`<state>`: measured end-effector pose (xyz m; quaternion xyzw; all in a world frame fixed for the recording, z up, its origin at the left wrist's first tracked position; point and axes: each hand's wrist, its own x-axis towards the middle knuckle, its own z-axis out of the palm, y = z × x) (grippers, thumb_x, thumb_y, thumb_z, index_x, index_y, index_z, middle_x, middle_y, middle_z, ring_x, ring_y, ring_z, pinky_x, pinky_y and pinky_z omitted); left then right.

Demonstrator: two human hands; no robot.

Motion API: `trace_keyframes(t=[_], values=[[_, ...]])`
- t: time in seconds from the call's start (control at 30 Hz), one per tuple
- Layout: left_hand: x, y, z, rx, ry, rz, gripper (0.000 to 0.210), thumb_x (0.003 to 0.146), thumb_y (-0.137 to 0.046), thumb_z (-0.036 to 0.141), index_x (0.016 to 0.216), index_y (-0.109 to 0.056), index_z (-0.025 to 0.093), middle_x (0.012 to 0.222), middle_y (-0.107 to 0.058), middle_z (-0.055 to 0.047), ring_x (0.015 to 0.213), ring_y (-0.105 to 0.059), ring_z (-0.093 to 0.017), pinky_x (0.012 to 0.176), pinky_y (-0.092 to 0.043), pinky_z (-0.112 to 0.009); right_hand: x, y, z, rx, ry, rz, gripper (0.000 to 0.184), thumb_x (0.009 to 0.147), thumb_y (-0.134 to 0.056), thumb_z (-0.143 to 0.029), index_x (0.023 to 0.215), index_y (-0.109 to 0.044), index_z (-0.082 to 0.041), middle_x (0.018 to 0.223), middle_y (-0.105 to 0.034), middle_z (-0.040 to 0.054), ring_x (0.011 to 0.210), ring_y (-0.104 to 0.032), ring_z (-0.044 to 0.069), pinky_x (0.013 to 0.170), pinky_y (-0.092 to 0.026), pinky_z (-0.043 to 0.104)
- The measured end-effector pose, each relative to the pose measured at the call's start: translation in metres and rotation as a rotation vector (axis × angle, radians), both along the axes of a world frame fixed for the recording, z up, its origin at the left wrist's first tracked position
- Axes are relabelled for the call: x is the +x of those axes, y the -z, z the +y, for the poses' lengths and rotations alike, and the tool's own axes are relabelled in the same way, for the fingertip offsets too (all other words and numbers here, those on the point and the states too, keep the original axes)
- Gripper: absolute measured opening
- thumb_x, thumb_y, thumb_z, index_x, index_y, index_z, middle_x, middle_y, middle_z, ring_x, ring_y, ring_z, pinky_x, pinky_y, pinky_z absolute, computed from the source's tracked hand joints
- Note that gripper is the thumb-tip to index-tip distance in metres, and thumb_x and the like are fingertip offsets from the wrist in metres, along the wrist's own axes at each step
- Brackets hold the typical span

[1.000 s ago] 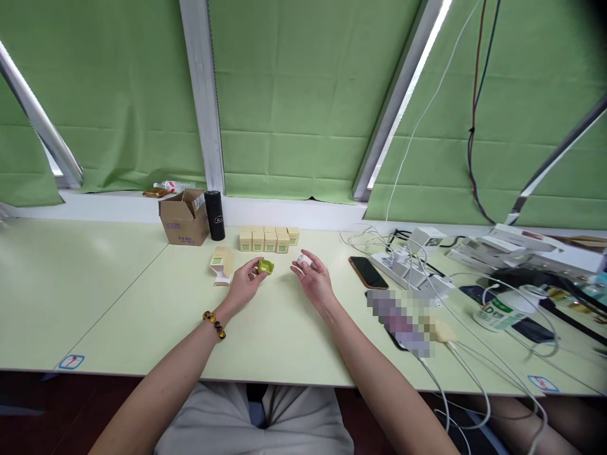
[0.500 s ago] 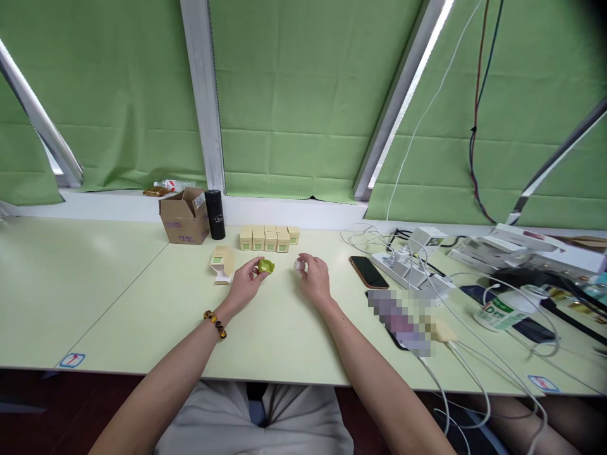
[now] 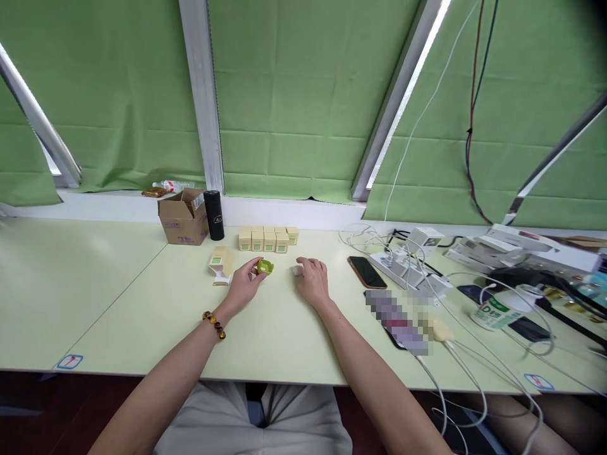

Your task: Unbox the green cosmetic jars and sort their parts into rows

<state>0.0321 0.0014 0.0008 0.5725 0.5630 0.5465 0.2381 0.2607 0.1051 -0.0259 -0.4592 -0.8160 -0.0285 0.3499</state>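
Green lid (image 3: 265,266) sits pinched in the fingers of our left hand (image 3: 244,284), just above the desk (image 3: 118,297). Our right hand (image 3: 313,282) lies palm down, fingers curled over a small white piece (image 3: 298,270) that rests on the desk. The two hands are apart. An opened carton (image 3: 220,264) lies just left of the lid. Farther back stands a row of small boxes (image 3: 268,239), then a black bottle (image 3: 214,215) and a cardboard box (image 3: 183,217).

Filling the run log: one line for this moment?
left hand: holds green lid | right hand: on small white object, table | row of boxes behind
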Motion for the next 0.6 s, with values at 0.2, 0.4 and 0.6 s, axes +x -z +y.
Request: trace_keyframes(t=[0.2, 0.4, 0.6], values=[[0.0, -0.002, 0.001, 0.069, 0.055, -0.058, 0.05, 0.088, -0.074, 0.035, 0.135, -0.064, 0.021, 0.119, -0.072, -0.01, 0.092, -0.065, -0.018, 0.078, -0.053, -0.03, 0.001, -0.01, -0.014, 0.15, -0.105, 0.224, 0.041, 0.081, -0.049, -0.003, 0.114, -0.063, -0.023, 0.106, -0.071, 0.0083, 0.108, -0.059, 0.03, 0.094, -0.047, 0.049], [0.001, -0.008, 0.002, 0.062, 0.203, -0.237, 0.055, 0.089, -0.073, 0.052, 0.128, -0.061, 0.016, 0.107, -0.076, -0.012, 0.076, -0.065, -0.015, 0.075, -0.053, -0.031, -0.018, -0.018, -0.043, 0.302, -0.417, 0.242, 0.041, 0.092, -0.055, -0.014, 0.132, -0.055, -0.024, 0.123, -0.066, 0.0122, 0.118, -0.058, 0.032, 0.098, -0.051, 0.055], [0.007, -0.016, -0.004, 0.032, 0.299, -0.245, 0.057, 0.098, -0.053, 0.067, 0.107, -0.07, 0.014, 0.102, -0.076, -0.013, 0.075, -0.065, -0.017, 0.071, -0.048, -0.031, -0.031, -0.02, -0.059, 0.284, -0.517, 0.22, 0.059, 0.098, -0.056, -0.021, 0.153, -0.038, -0.029, 0.144, -0.056, 0.0146, 0.137, -0.051, 0.035, 0.108, -0.049, 0.064]])
